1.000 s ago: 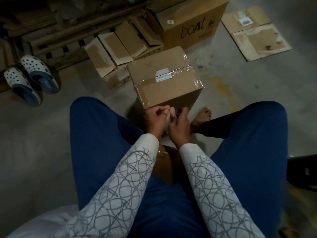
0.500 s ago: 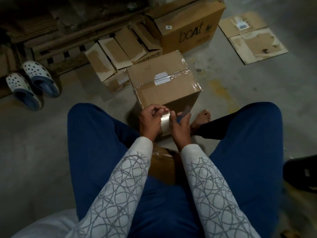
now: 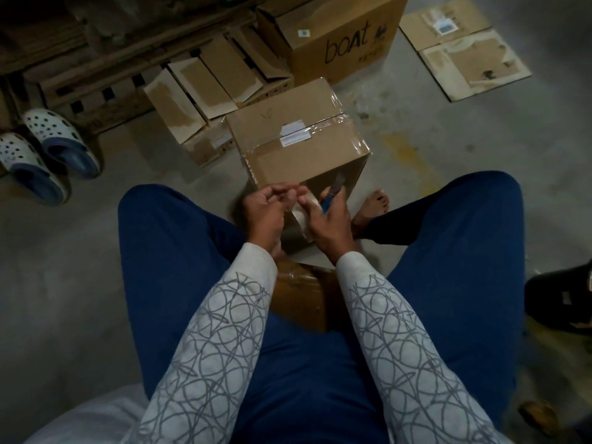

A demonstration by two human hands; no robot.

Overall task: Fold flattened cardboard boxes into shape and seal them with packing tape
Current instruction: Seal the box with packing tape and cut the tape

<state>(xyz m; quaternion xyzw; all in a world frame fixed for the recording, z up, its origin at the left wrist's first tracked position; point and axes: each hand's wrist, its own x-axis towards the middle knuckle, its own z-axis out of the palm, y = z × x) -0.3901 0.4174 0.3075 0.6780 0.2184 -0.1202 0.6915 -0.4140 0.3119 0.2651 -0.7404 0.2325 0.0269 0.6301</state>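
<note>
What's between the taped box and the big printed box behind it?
Head view: bare concrete floor separates the taped brown cardboard box from the large printed cardboard box.

A brown cardboard box (image 3: 301,145) stands assembled on the concrete floor, its top flaps closed and sealed along the centre seam with clear glossy tape (image 3: 323,127) that wraps over the edges. A white label sits on the seam. A tape roll (image 3: 302,219) is just beside its near face.
</note>
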